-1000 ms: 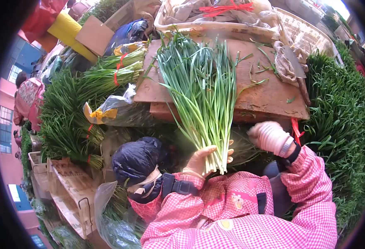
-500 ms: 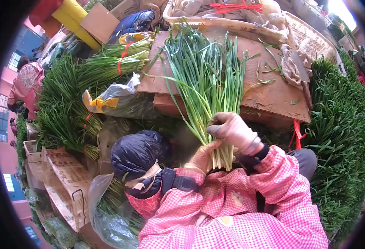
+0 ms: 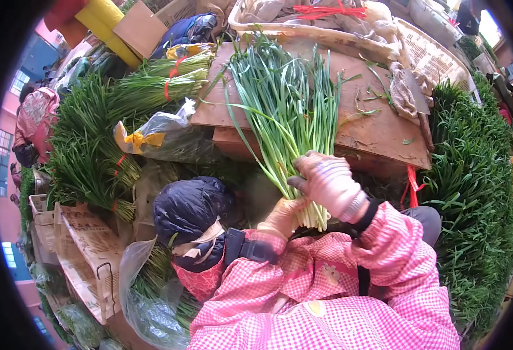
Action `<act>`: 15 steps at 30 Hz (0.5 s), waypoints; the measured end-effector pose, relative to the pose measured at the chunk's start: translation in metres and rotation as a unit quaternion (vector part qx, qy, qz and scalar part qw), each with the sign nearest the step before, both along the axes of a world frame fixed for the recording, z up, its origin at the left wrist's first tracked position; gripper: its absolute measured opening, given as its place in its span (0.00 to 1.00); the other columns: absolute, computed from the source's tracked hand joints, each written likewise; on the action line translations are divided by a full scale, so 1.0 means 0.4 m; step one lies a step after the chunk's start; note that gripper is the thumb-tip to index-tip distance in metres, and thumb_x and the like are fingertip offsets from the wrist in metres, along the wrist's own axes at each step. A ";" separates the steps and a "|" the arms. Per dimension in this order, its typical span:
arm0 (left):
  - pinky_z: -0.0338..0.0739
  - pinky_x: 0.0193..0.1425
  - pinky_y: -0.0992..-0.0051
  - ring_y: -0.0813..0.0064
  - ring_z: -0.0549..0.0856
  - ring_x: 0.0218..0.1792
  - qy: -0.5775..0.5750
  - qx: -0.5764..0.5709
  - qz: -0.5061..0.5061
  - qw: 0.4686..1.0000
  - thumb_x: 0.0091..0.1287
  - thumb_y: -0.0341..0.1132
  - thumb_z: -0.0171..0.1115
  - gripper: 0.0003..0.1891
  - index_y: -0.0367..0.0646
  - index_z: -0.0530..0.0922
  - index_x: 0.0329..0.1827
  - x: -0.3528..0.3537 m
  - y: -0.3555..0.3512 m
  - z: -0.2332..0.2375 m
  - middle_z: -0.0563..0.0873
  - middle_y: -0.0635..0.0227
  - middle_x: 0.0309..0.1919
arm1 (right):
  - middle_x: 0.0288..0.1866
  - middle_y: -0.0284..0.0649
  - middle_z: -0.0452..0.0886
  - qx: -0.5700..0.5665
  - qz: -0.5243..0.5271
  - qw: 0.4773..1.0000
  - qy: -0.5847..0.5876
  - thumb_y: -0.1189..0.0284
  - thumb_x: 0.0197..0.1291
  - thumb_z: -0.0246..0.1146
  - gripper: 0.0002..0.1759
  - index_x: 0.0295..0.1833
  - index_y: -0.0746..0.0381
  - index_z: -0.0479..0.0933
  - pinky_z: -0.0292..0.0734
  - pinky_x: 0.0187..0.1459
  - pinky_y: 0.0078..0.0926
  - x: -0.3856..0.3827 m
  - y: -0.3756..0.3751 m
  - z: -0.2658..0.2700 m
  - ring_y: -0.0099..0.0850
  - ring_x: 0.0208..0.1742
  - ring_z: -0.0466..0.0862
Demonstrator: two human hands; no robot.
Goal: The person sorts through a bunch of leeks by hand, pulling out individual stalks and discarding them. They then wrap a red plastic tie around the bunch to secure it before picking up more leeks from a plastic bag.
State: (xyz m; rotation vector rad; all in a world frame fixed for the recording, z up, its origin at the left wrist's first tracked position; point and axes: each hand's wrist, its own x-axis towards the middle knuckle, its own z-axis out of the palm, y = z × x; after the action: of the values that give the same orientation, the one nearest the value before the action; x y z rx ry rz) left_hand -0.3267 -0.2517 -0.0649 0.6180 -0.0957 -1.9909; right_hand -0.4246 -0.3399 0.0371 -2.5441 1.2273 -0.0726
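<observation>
A loose bunch of garlic chives [image 3: 288,111], long flat green leaves with pale stems, lies with its tops on a brown board and its stem ends toward me. My left hand [image 3: 282,217], in a tan glove, is closed around the lower stems from the left. In a whitish glove, my right hand [image 3: 328,182] lies over the stems just above, its fingers curled on them and its thumb toward the left. The pale stem ends [image 3: 313,217] stick out below both hands. Part of the left fingers is hidden behind the stems.
Bundles tied with red bands [image 3: 169,84] lie at upper left, beside a plastic bag [image 3: 169,134]. A heap of greens [image 3: 472,192] fills the right. Beyond the brown board [image 3: 379,131] stands a crate [image 3: 320,36]. A blade with cloth [image 3: 411,96] lies at the board's right edge.
My right hand has turned and moved slightly up the stems, its fingers now laid further over the bunch. The left hand keeps its hold. The view has shifted slightly.
</observation>
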 end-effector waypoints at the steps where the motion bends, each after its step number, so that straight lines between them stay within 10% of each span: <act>1: 0.74 0.56 0.64 0.66 0.79 0.51 -0.041 -0.001 0.018 0.999 0.56 0.38 0.68 0.27 0.37 0.70 0.57 -0.005 0.005 -0.014 0.80 0.63 0.50 | 0.31 0.43 0.78 0.006 -0.014 1.000 0.000 0.67 0.49 0.66 0.11 0.36 0.60 0.79 0.75 0.33 0.30 0.014 -0.003 -0.017 0.37 0.30 0.80; 6: 0.77 0.50 0.67 0.70 0.81 0.47 -0.084 -0.018 0.041 0.995 0.57 0.37 0.67 0.25 0.39 0.71 0.56 -0.011 0.004 0.000 0.81 0.66 0.46 | 0.24 0.37 0.75 0.241 -0.023 0.957 -0.161 0.68 0.49 0.65 0.09 0.35 0.61 0.78 0.72 0.28 0.25 -0.011 -0.028 -0.078 0.28 0.25 0.77; 8: 0.78 0.49 0.68 0.70 0.82 0.45 -0.077 -0.018 0.028 0.996 0.59 0.37 0.66 0.23 0.40 0.71 0.55 -0.004 0.004 0.017 0.82 0.66 0.44 | 0.20 0.25 0.70 0.545 -0.218 0.724 -0.361 0.68 0.50 0.65 0.09 0.31 0.63 0.77 0.59 0.22 0.13 -0.039 -0.022 0.002 0.15 0.20 0.68; 10: 0.77 0.49 0.69 0.70 0.82 0.44 -0.078 -0.009 0.030 0.996 0.61 0.35 0.64 0.21 0.40 0.71 0.55 -0.003 -0.002 0.027 0.82 0.66 0.44 | 0.19 0.26 0.71 0.609 -0.192 0.635 -0.435 0.66 0.51 0.66 0.11 0.33 0.62 0.78 0.54 0.20 0.12 -0.077 -0.017 0.027 0.14 0.18 0.64; 14: 0.76 0.50 0.70 0.71 0.81 0.46 -0.129 0.016 0.015 0.991 0.59 0.35 0.66 0.23 0.40 0.70 0.57 -0.017 -0.011 0.028 0.81 0.67 0.46 | 0.23 0.40 0.79 0.221 -0.085 0.949 -0.206 0.54 0.51 0.66 0.21 0.33 0.63 0.79 0.72 0.27 0.30 -0.024 -0.028 -0.031 0.33 0.24 0.80; 15: 0.75 0.51 0.70 0.71 0.80 0.47 -0.149 0.013 0.025 0.988 0.58 0.34 0.67 0.25 0.41 0.70 0.57 -0.021 -0.012 0.025 0.80 0.67 0.47 | 0.28 0.46 0.81 0.124 -0.033 0.992 0.003 0.48 0.50 0.64 0.25 0.34 0.62 0.79 0.76 0.36 0.37 0.005 -0.035 -0.006 0.41 0.34 0.83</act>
State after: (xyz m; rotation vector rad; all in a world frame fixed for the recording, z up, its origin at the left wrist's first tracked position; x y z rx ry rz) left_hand -0.3350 -0.2563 -0.0549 0.9243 -0.2340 -1.8420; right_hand -0.4227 -0.3539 0.0345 -2.2922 1.2394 0.0677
